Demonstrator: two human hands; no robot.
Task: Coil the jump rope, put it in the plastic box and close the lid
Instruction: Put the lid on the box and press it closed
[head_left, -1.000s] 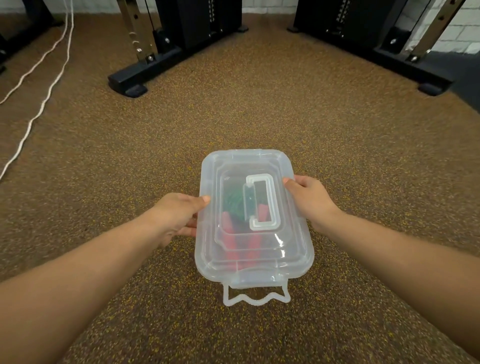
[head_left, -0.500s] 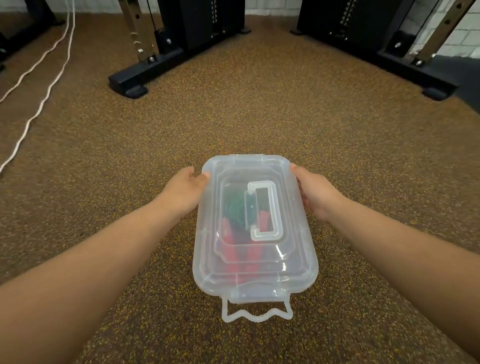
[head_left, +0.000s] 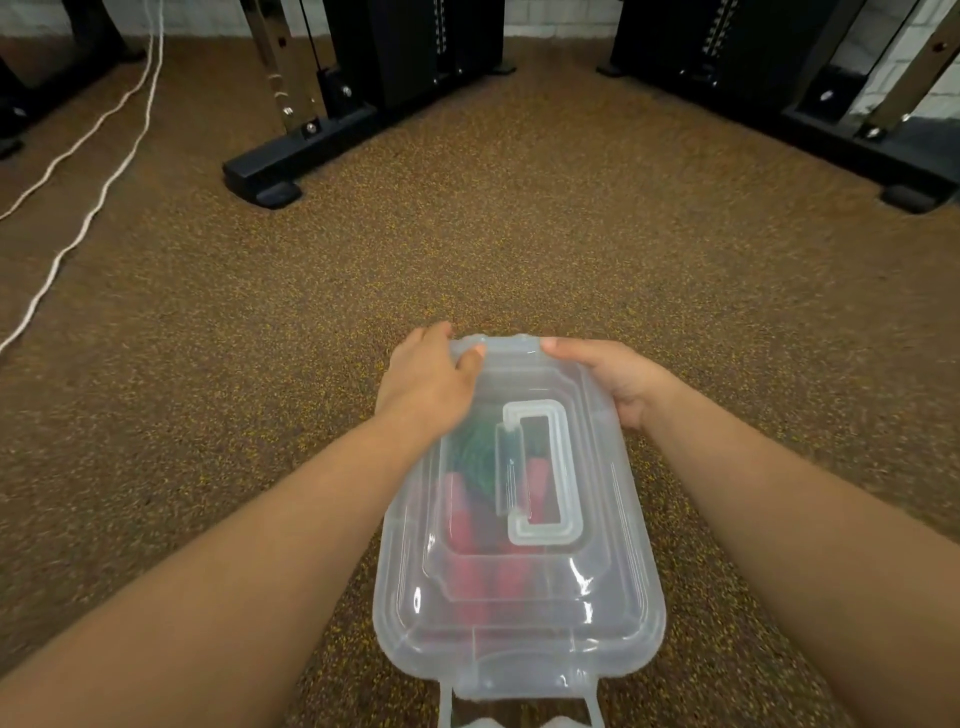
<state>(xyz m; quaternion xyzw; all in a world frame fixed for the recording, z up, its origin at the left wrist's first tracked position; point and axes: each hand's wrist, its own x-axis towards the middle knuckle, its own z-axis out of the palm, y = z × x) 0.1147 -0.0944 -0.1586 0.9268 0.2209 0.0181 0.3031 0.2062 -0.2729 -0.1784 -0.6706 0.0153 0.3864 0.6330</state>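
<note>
Head view: both hands (head_left: 524, 379) grip the lidded plastic box's (head_left: 519, 613) far corners.

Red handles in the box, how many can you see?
2. Through the lid, one red handle lies left of the lid's grip, the other shows through the grip. More may be hidden.
</note>
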